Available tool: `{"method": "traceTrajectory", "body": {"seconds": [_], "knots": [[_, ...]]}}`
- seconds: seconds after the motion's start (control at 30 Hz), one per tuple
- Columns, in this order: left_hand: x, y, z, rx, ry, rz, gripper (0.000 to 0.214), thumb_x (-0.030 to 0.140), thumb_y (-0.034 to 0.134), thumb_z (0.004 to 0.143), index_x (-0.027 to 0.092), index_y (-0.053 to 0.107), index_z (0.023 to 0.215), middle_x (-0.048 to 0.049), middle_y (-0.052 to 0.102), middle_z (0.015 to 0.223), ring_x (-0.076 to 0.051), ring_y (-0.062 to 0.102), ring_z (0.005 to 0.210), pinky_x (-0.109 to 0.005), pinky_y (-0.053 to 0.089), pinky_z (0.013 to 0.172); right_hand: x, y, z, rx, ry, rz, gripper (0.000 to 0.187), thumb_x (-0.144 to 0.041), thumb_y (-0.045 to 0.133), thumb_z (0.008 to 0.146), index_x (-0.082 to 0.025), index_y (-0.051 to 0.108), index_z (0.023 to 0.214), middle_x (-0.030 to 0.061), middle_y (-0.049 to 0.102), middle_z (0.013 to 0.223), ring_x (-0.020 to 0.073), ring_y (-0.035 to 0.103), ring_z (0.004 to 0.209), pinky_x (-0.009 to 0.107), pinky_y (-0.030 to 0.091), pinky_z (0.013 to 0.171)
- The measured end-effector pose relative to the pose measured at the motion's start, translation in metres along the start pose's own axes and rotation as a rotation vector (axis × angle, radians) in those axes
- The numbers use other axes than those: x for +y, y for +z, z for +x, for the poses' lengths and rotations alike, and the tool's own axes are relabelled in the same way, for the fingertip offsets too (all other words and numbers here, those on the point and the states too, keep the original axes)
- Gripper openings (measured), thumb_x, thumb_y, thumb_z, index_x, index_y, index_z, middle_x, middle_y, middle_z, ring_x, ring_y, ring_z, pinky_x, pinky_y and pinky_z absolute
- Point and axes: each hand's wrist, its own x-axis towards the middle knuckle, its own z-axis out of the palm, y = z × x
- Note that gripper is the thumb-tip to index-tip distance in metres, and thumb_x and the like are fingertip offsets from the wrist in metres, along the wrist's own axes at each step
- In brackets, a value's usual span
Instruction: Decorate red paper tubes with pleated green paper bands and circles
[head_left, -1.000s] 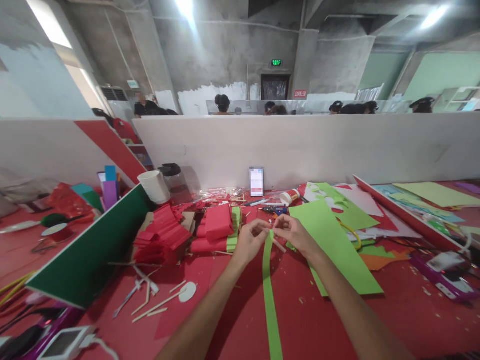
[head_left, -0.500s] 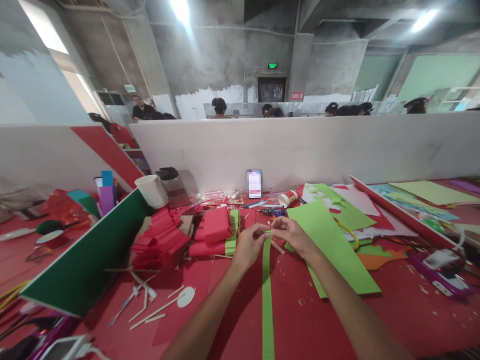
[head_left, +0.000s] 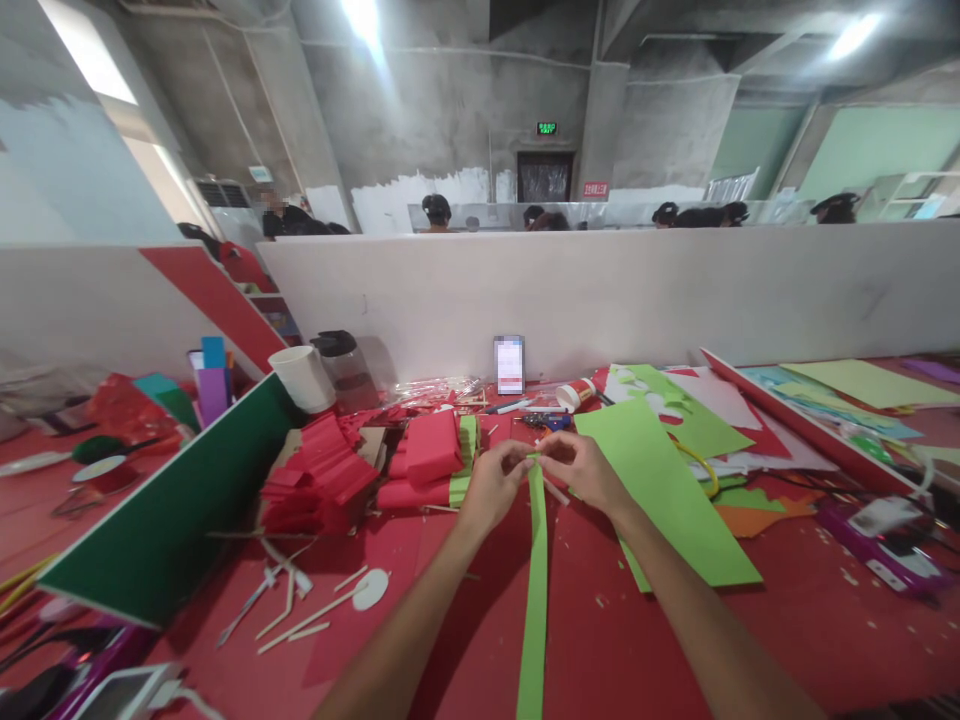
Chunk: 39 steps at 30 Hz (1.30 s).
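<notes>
A long light-green paper strip (head_left: 535, 590) runs from my fingertips down toward the near edge of the red table. My left hand (head_left: 491, 485) pinches its far end from the left. From the right, my right hand (head_left: 581, 470) pinches the same end, the fingertips of both hands nearly meeting. Just left of my left hand lie folded red paper pieces (head_left: 433, 445) beside folded green ones (head_left: 466, 450). A large green paper sheet (head_left: 667, 500) lies close to my right hand and forearm. A small pale stick (head_left: 555, 492) rests on the table below my right fingers.
Stacked red paper strips (head_left: 322, 480), thin wooden sticks (head_left: 307, 620) and a white paper disc (head_left: 370, 590) lie to the left. A green board (head_left: 180, 510) stands there as a divider. Behind my hands are a glue gun (head_left: 551, 421), a phone (head_left: 509, 364) and a paper cup (head_left: 575, 395).
The strip's lower part has swung slightly left and now looks curved. Both hands stay pinched on its far end, with my fingers shifted slightly left.
</notes>
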Motion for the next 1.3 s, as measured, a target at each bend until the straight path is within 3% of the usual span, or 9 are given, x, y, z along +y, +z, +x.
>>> {"method": "traceTrajectory", "body": {"seconds": [0.3, 0.77, 1.03, 1.3], "knots": [[-0.006, 0.002, 0.0, 0.001, 0.021, 0.079, 0.014, 0.028, 0.058, 0.086, 0.016, 0.061, 0.08, -0.0007, 0.058, 0.073, -0.014, 0.051, 0.067, -0.024, 0.038, 0.064, 0.0, -0.001, -0.001, 0.01, -0.014, -0.097, 0.016, -0.029, 0.062, 0.084, -0.018, 0.07, 0.092, 0.0056, 0.075, 0.088, 0.0207, 0.068, 0.081, 0.031, 0.052, 0.075], [-0.013, 0.005, -0.002, -0.058, -0.016, -0.014, 0.025, 0.037, 0.055, 0.089, 0.016, 0.054, 0.075, 0.0026, 0.051, 0.066, -0.011, 0.046, 0.059, -0.021, 0.036, 0.057, -0.001, -0.002, -0.001, 0.04, -0.211, -0.293, 0.017, -0.024, 0.066, 0.087, -0.023, 0.075, 0.101, 0.0054, 0.076, 0.098, 0.02, 0.07, 0.087, 0.031, 0.052, 0.081], [-0.013, 0.005, -0.002, -0.054, -0.007, -0.005, 0.02, 0.034, 0.053, 0.089, 0.016, 0.06, 0.088, -0.001, 0.061, 0.074, -0.014, 0.055, 0.067, -0.023, 0.041, 0.062, 0.0, -0.003, -0.001, 0.042, -0.155, -0.291, 0.011, -0.023, 0.067, 0.085, -0.023, 0.076, 0.091, 0.0031, 0.077, 0.092, 0.0197, 0.071, 0.083, 0.03, 0.052, 0.079], [-0.007, 0.001, -0.002, -0.041, 0.006, 0.07, 0.021, 0.033, 0.053, 0.089, 0.016, 0.064, 0.085, -0.0021, 0.064, 0.074, -0.015, 0.057, 0.067, -0.024, 0.042, 0.062, 0.004, -0.002, 0.0, 0.031, -0.032, -0.142, 0.012, -0.027, 0.067, 0.082, -0.02, 0.073, 0.09, 0.0047, 0.077, 0.089, 0.0212, 0.072, 0.083, 0.031, 0.054, 0.077]]}}
